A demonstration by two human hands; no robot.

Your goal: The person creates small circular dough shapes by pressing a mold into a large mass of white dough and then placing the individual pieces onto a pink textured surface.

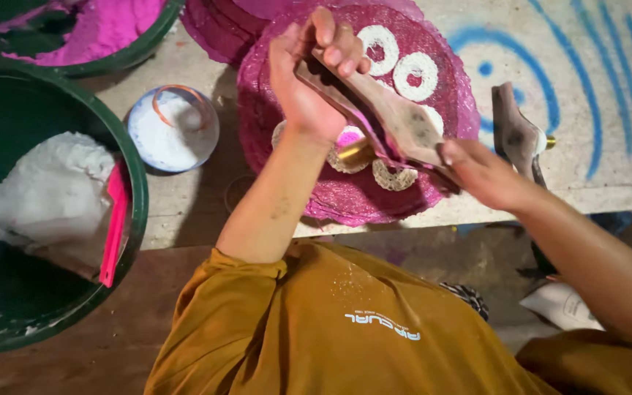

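Note:
My left hand (309, 80) grips the upper end of a tan wooden press tool (400, 121) with a brass nozzle (352, 151) pointing down. My right hand (484, 175) holds the tool's lower end. The tool hangs just above a round magenta woven mat (451, 88) that carries white ring shapes (416, 75), several of them, some partly hidden by the tool and my left hand. A pink blob shows beside the nozzle.
A second wooden tool (517, 135) lies on the table right of the mat. A small white bowl (173, 128) stands left of it. A green tub (137, 183) holds white dough and a pink scraper (115, 219). Another green tub (104, 29) holds pink paste.

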